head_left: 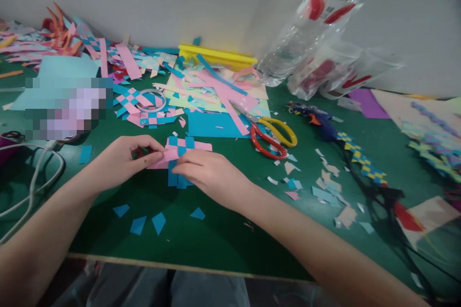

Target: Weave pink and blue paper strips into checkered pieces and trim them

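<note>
A small weave of pink and blue paper strips (182,141) lies on the green table in front of me, its blue strips hanging toward me and pink ones sticking out to both sides. My left hand (133,156) pinches a pink strip at the left side of the weave. From the right, my right hand (205,172) reaches over the weave with its fingers together on the blue strips, hiding part of them. Several blue paper scraps (158,223) are scattered nearer the table edge. Beyond the weave lie scissors (273,135) with red and yellow handles.
Paper strips and scraps (216,81) pile up by the wall around a yellow tray (216,56). A clear tape roll (151,100) sits on woven paper. At right stand clear plastic cups (345,67); a white cable (32,187) curls at left. The table's front edge (187,270) is close.
</note>
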Demonstrator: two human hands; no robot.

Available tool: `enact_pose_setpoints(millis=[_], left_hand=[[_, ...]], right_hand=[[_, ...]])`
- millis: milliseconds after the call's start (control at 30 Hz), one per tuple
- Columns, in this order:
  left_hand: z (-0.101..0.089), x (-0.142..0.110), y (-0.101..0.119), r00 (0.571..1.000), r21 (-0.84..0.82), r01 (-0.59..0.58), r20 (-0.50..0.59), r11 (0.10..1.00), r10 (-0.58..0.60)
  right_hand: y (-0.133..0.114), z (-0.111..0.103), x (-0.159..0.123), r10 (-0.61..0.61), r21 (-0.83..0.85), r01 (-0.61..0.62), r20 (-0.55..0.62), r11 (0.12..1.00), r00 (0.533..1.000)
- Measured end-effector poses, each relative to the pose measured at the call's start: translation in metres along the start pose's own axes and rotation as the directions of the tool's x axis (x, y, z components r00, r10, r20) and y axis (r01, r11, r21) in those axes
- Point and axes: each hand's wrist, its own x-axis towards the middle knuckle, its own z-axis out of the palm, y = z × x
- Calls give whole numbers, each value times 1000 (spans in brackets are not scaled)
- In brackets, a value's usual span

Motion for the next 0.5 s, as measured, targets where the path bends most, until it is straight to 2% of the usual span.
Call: enact_pose_setpoints(millis=[133, 267, 367, 500], left_hand=[[-1, -2, -1, 1000, -11, 19, -24, 1000, -19], [-3, -2, -3, 998, 47, 30, -63, 998, -27], [-4, -2, -4, 994, 65, 72, -85, 995, -67], [-5, -2, -1, 986, 86, 142, -100, 986, -133]], right_hand=[[2, 3, 5, 7, 7, -8, 90, 1000, 996], [0, -4, 10, 24, 22, -28, 191, 999, 981], [-4, -13, 16, 38, 32, -48, 263, 998, 964], [-10, -19, 25, 62, -43, -50, 377, 998, 924]])
